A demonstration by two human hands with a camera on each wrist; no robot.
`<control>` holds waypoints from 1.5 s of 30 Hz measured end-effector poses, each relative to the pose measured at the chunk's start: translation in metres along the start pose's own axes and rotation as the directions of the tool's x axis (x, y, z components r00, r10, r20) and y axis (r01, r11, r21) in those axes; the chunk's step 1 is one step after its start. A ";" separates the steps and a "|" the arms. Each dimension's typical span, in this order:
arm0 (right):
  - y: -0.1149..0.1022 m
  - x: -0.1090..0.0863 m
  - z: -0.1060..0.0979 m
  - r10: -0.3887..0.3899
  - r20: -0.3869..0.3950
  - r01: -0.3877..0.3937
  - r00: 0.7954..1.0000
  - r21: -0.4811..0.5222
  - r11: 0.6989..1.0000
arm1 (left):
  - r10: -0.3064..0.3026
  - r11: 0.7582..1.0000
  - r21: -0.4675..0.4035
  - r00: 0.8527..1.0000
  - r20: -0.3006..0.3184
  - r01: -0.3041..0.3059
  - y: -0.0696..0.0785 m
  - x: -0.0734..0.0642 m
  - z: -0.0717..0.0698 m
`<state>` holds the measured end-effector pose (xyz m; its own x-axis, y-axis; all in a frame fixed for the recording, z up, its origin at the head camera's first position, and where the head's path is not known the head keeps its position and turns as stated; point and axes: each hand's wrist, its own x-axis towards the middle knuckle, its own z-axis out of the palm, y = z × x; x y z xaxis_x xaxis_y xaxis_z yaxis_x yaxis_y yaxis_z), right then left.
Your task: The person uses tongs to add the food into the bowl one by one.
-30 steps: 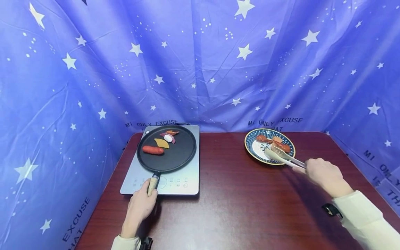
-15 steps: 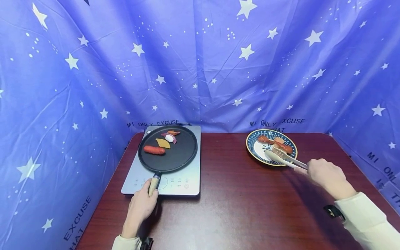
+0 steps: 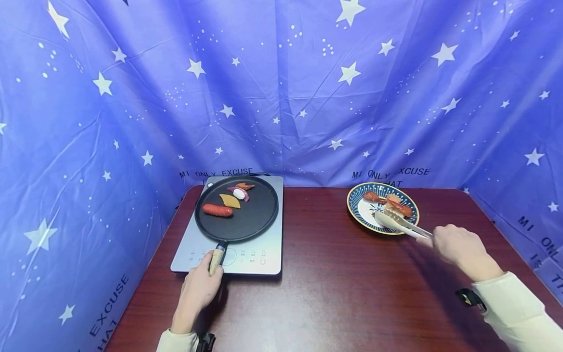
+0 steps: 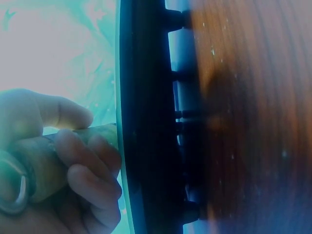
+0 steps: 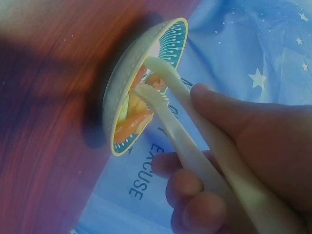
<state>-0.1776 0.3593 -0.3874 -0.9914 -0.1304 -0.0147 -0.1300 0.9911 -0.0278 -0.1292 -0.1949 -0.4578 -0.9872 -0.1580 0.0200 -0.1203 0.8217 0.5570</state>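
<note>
Perhaps uneven pinching could dislodge the food (image 3: 402,209) ahead of the right hand (image 3: 462,252), gripping tongs (image 5: 220,146); left hand (image 3: 200,289) grips handle (image 3: 216,260).

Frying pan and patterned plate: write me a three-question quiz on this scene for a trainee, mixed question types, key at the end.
1. True or false: the red sausage lies in the frying pan.
2. What does the right hand hold at the patterned plate?
A) a knife
B) tongs
C) a ladle
3. Fill in: the left hand grips the pan's ____.

Key:
1. True
2. B
3. handle
</note>
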 end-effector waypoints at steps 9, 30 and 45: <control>0.000 0.001 0.012 -0.052 -0.057 0.052 0.997 0.007 0.999 | -0.004 1.000 0.002 1.000 -0.002 0.004 -0.001 0.001 0.001; 0.009 0.014 0.033 0.010 -0.060 0.001 0.998 0.194 0.981 | -0.007 1.000 -0.001 1.000 -0.002 0.007 -0.002 0.002 0.004; 0.017 0.022 0.042 0.108 0.130 -0.158 0.986 0.482 0.862 | -0.010 1.000 0.011 1.000 0.005 0.010 -0.001 0.002 0.002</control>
<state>-0.2010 0.3720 -0.4305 -0.9888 -0.0243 -0.1473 0.0537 0.8624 -0.5034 -0.1314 -0.1947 -0.4600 -0.9865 -0.1633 0.0105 -0.1309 0.8259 0.5484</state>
